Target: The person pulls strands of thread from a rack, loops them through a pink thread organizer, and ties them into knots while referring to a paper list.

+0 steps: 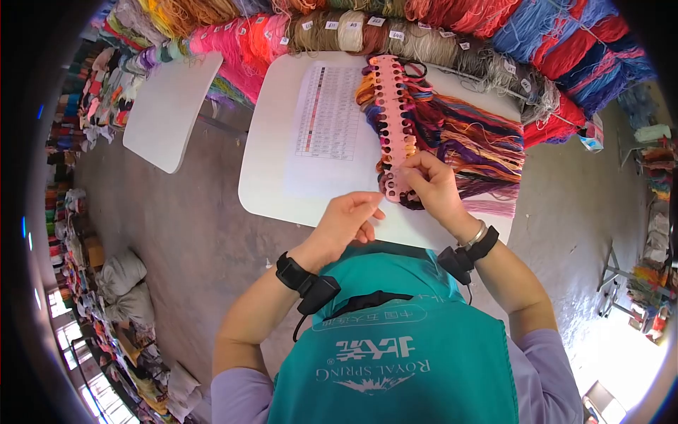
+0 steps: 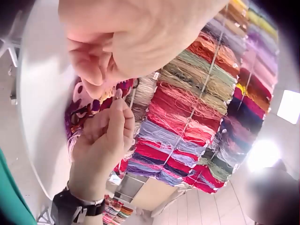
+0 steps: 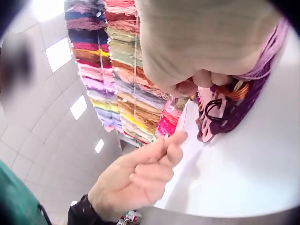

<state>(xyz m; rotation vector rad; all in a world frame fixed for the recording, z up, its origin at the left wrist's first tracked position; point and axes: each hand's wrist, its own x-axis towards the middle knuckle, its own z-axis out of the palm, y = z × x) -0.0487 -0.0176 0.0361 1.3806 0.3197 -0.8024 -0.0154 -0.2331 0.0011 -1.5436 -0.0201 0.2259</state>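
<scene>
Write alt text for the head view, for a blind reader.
A person's right hand is at a pink holed strip of colourful threads on a white table, left hand beside its near end, printed chart alongside.

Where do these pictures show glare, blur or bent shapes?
Head view: black rim, bent room edges, white glare lower right. Left wrist view: glare at right, left hand soft. Right wrist view: glare top left, right hand soft, dark smudge at left.
</scene>
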